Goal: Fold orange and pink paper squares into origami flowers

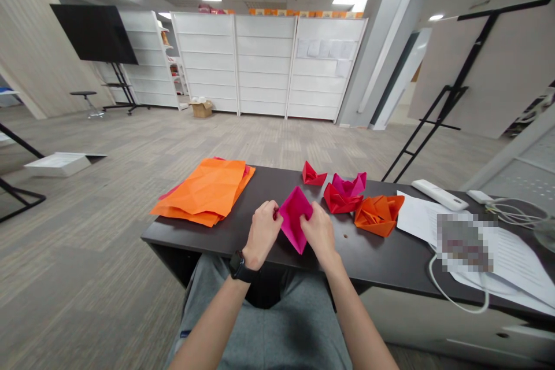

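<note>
A folded magenta paper (296,219), shaped like a diamond with its middle opened out, is held up over the front of the dark desk (234,237). My left hand (263,225) pinches its left side, fingers closed. On the opposite side my right hand (318,228) grips the paper, with the thumb over its edge. To the right sit folded paper boats: a small red boat (313,174), a second red boat (342,199), a magenta boat (350,185) behind it and an orange boat (378,215).
Left on the desk lies a stack of orange paper sheets (212,188) with some magenta beneath. White printed sheets (515,254), a white power strip (440,195) and a white cable (459,303) occupy the right end. A blurred patch hides something on the sheets.
</note>
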`<state>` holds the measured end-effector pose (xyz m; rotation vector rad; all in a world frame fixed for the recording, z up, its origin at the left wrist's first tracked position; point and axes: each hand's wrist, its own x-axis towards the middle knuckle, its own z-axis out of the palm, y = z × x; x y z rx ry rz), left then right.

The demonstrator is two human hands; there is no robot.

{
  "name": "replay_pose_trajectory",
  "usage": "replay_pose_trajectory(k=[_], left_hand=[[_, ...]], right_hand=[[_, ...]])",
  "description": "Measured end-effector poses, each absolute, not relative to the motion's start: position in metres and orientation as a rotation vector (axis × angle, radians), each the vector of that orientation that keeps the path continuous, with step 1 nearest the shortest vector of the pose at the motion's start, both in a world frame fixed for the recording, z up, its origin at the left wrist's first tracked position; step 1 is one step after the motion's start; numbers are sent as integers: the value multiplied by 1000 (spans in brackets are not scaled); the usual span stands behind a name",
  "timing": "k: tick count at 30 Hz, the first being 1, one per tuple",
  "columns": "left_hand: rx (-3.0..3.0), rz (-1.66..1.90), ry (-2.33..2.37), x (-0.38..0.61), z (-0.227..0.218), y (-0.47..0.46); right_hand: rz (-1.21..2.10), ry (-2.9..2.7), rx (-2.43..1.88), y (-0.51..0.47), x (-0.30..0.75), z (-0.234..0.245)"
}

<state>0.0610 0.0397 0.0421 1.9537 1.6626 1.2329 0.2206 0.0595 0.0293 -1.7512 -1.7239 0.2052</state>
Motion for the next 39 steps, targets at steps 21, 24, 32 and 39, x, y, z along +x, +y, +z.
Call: replay_pose_trajectory(k=[21,24,32,39], left_hand=[[2153,1019,1524,38,27,48],[2267,950,1386,32,26,48],[2678,620,1067,7,16,53],[2897,439,885,1,16,53]], right_hand=[[457,-2062,-1265,75,246,8],[483,-2144,-1192,73,251,7],[476,-2414,-1012,73,271,6],[280,-2678,-898,71,279,8]])
